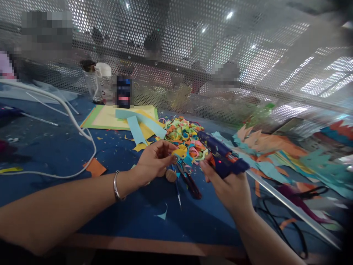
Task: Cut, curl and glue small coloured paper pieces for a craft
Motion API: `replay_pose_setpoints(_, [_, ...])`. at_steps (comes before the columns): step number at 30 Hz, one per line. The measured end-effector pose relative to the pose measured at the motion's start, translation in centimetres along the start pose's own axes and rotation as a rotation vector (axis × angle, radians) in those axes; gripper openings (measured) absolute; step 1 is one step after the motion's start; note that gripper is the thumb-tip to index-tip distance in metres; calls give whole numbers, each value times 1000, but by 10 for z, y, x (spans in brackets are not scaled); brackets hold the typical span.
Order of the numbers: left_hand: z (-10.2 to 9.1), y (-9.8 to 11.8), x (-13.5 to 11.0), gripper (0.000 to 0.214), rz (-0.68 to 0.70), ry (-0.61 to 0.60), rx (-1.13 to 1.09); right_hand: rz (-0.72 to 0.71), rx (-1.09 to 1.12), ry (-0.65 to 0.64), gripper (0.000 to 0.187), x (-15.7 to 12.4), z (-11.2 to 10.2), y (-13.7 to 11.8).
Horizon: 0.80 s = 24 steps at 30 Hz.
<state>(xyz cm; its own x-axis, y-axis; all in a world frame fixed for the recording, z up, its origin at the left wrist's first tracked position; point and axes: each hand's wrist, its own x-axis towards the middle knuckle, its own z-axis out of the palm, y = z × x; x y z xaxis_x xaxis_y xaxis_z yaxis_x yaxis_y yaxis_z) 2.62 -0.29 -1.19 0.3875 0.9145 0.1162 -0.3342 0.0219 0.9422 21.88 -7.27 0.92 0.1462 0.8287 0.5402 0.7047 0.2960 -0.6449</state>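
In my right hand (230, 187) is a dark blue glue gun (217, 149), its nozzle end pointing up and left over the paper scraps. A red light glows on its side, and a long clear glue stick (275, 193) runs out of its back. My left hand (154, 160), with a silver bangle on the wrist, is closed in a pinch; what lies between the fingertips is too small to make out. Yellow and blue paper curls (190, 152) lie just beyond those fingertips. Below them are a dark red-handled tool (193, 186), a thin pen-like stick (178, 193) and a round brown piece (171, 175).
A heap of coloured paper scraps (182, 129) lies mid-table beside stacked paper sheets (107, 117). Two bottles (103, 84) and a phone (123, 92) stand behind. A white cable (95, 147) loops at left. Cut paper shapes (270, 147) and black cords (286, 224) crowd the right.
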Motion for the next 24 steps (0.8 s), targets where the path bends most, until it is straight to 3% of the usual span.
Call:
replay_pose_setpoints(17, [3,-3,-3,26,15,-85,92,135,124,-127,29,1,17,-5])
replay_pose_setpoints(24, [3,-4,-5,28,-76,-127,104,165,170,-178,31,1,22,-4])
